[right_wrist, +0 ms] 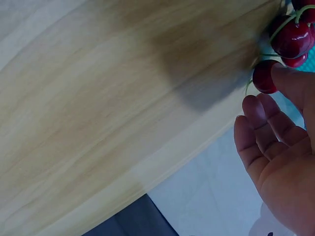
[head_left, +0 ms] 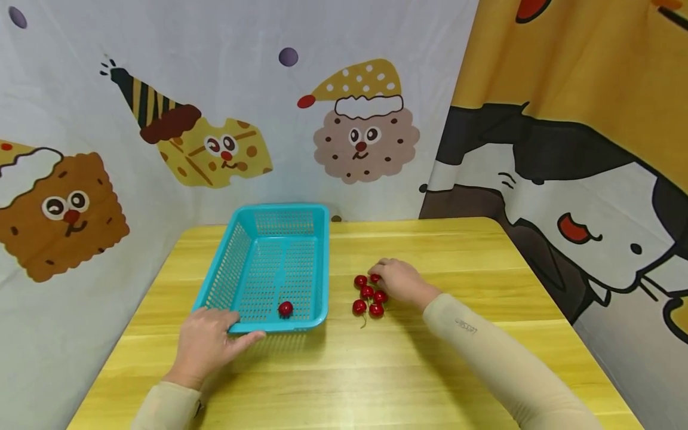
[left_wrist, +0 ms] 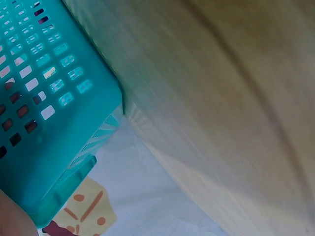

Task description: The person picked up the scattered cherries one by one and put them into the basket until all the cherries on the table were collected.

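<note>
A turquoise plastic basket (head_left: 325, 263) with perforated walls stands on the table, and one red cherry (head_left: 285, 309) lies inside near its front wall. My left hand (head_left: 206, 343) grips the basket's front left corner by the rim, thumb along the front edge. To the right of the basket, several red cherries (head_left: 366, 292) with thin stems lie in a loose cluster. At the cluster's far side my right hand (head_left: 400, 280) has its thumb on a cherry (right_wrist: 265, 76), its other visible fingers curled close by. Its index finger is hidden in the right wrist view.
A yellow wood-grain table (head_left: 430, 358) carries everything. Behind it hangs a pale cloth (head_left: 290, 137) printed with cartoon snacks, touching the area by the table's back edge. A cartoon-printed curtain (head_left: 580, 149) hangs along the right side.
</note>
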Demonstrator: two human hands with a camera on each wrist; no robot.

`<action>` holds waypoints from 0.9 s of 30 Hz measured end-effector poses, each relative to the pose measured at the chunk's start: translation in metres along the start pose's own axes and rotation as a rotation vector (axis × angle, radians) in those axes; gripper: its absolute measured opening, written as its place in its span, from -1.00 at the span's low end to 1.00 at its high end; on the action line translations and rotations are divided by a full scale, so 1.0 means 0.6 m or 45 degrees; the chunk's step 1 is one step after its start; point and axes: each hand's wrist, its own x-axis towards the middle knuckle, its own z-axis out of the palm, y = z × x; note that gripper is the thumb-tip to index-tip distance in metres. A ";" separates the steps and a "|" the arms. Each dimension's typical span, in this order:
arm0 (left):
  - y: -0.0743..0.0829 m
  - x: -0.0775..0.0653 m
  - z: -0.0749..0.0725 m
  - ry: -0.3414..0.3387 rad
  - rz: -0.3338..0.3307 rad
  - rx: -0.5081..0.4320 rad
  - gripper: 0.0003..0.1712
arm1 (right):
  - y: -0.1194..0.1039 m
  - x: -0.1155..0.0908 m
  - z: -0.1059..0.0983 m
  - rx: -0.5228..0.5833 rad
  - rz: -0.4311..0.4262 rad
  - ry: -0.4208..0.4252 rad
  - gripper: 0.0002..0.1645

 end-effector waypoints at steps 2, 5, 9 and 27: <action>-0.001 0.001 -0.001 0.005 0.003 0.003 -0.29 | 0.000 -0.001 -0.001 0.004 0.011 0.005 -0.68; -0.001 0.000 -0.003 0.008 0.006 0.006 -0.26 | 0.001 -0.003 -0.002 0.020 0.022 -0.016 -0.69; 0.000 0.001 -0.003 0.004 0.004 0.007 -0.24 | 0.005 -0.005 -0.003 0.015 0.054 -0.034 -0.68; -0.002 0.001 -0.005 -0.001 0.009 0.043 -0.28 | -0.268 0.088 -0.101 0.027 -0.395 0.201 -0.63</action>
